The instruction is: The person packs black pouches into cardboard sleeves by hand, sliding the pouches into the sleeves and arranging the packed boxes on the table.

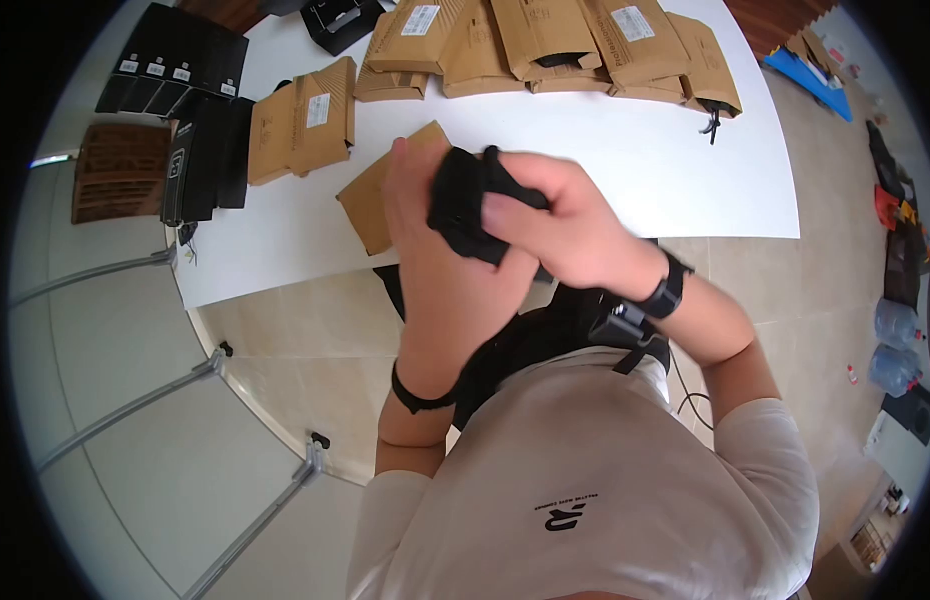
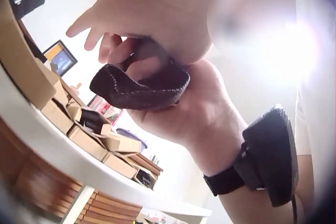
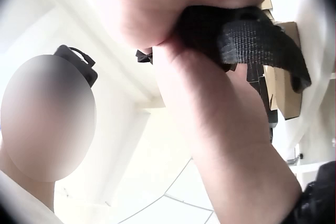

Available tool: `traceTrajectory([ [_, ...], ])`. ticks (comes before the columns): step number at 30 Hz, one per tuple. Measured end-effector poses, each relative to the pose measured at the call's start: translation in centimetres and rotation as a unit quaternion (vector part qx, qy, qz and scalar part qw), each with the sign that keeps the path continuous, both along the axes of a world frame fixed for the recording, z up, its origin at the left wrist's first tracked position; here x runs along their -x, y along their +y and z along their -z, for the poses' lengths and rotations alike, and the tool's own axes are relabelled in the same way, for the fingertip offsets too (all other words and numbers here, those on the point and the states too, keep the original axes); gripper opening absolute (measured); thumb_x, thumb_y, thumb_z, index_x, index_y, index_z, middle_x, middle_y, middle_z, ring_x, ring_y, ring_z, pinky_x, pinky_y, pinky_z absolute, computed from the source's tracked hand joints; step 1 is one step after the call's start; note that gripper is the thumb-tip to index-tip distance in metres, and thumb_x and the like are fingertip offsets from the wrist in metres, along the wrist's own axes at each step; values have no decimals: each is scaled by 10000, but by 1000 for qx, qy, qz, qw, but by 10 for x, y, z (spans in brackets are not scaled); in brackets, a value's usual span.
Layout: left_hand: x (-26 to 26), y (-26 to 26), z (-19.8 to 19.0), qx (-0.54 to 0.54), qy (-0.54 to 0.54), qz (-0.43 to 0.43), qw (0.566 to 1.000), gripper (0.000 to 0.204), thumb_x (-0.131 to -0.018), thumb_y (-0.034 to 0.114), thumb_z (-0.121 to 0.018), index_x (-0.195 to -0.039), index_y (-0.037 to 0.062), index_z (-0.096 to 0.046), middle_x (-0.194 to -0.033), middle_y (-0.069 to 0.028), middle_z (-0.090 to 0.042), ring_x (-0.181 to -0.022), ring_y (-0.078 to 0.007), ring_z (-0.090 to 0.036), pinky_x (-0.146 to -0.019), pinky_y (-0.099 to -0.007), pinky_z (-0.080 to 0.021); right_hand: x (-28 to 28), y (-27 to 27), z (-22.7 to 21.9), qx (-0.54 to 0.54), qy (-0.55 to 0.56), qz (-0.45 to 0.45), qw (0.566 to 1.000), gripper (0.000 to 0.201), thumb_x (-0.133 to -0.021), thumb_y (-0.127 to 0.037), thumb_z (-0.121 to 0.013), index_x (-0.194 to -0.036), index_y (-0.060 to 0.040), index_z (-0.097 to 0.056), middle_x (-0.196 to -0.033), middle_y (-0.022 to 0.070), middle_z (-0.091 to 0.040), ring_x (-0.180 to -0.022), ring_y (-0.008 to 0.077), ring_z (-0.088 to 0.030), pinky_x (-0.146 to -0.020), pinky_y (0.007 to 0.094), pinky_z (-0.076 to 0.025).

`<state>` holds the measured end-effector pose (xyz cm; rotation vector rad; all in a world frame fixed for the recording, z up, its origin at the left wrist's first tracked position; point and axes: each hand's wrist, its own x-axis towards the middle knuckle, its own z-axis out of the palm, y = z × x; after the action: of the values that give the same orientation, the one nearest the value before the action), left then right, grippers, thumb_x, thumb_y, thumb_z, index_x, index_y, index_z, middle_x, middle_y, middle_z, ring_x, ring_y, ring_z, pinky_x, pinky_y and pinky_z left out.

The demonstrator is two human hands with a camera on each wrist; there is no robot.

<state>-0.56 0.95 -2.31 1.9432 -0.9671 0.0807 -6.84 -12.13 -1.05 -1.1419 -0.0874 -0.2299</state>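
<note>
A black fabric strap (image 1: pixel 455 205) is bunched up between my two hands above the near edge of the table. My right hand (image 1: pixel 565 215) grips it, thumb pressed over its upper side. Alongside, my left hand (image 1: pixel 425 220) holds the bundle from the left; its outer fingers (image 2: pixel 84 29) fan out while the inner ones curl toward the strap. In the left wrist view the strap (image 2: pixel 139 87) bends into a loop with a stitched edge. A coarsely woven end of the strap (image 3: pixel 257 43) hangs from the hands in the right wrist view.
A flat cardboard package (image 1: pixel 370 205) lies on the white table (image 1: pixel 635 160) behind my left hand. More cardboard packages (image 1: pixel 545 45) line the back. Black boxes (image 1: pixel 180 60) stand at the left, beside a brown wooden block-like thing (image 1: pixel 115 172).
</note>
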Motion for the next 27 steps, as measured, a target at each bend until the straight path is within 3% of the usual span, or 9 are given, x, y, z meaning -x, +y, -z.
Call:
traceTrajectory([
  [3,-15,10,-18,-5,171,13,985,838,-704,165,-784,-1393,-24,-345,-1326,-196,-460,-1270,-326,-457,-1057,-423,-374,-26,-23,-17,70,79,-81,991,206,-933,-175,-647,-1019,9,-687,-865,-2,-677,-786,58,-583,-701,223,-481],
  [5,-27,16,-23,59,243,135,959,859,-709,151,-783,-1420,-7,-328,-1326,-138,-474,-1219,-238,-497,-1028,-374,-411,-44,-28,-16,60,79,-81,992,185,-937,-112,-636,-1066,16,-670,-846,-30,-647,-746,32,-552,-674,212,-477],
  [9,-43,-1,0,285,304,64,907,595,-872,151,-687,-1372,6,-400,-1231,-84,-545,-1116,-164,-539,-960,-314,-453,-58,-33,-14,156,59,-108,980,266,-963,-247,-612,-1036,0,-679,-883,-1,-666,-779,56,-575,-684,234,-484],
  [10,-47,-12,6,281,228,20,932,473,-936,158,-620,-1341,7,-429,-1121,-73,-593,-944,-135,-603,-793,-253,-509,-61,-27,-9,86,69,-100,989,296,-982,-273,-578,-1060,0,-663,-929,5,-661,-800,57,-575,-686,234,-484],
  [11,-46,-14,8,281,227,14,933,473,-936,158,-620,-1341,7,-429,-1121,-73,-593,-944,-135,-603,-793,-253,-509,-62,-23,-6,14,81,-91,992,326,-1001,-299,-544,-1083,0,-647,-976,12,-655,-821,57,-575,-687,235,-484],
  [14,-43,-23,-1,227,265,28,937,435,-936,176,-622,-1304,2,-468,-1017,-81,-617,-592,-76,-556,-440,-195,-414,-58,-31,4,-20,60,-156,986,373,-1023,-326,-492,-1237,-24,-535,-991,24,-607,-873,71,-556,-717,246,-493],
  [20,-55,-29,1,133,280,-26,951,419,-928,195,-640,-1270,-9,-509,-1047,-76,-616,-871,-119,-595,-724,-245,-498,-59,-36,28,57,3,-110,992,730,-837,-102,-745,-1444,-91,-340,-1027,34,-581,-800,91,-581,-666,250,-510],
  [23,-54,-30,4,158,288,-31,944,393,-964,198,-583,-1292,-3,-500,-1107,-76,-608,-956,-135,-583,-830,-269,-491,-57,-35,30,59,-10,-50,997,812,-866,10,-666,-1529,-119,-217,-1039,43,-579,-740,91,-582,-629,245,-505],
  [27,-55,-21,7,168,255,-36,952,353,-1010,159,-486,-1324,-2,-475,-1173,-80,-588,-1042,-138,-556,-903,-282,-462,-58,-39,36,97,-15,-73,992,593,-906,-5,-633,-1443,-85,-395,-981,19,-597,-674,69,-560,-584,224,-479],
])
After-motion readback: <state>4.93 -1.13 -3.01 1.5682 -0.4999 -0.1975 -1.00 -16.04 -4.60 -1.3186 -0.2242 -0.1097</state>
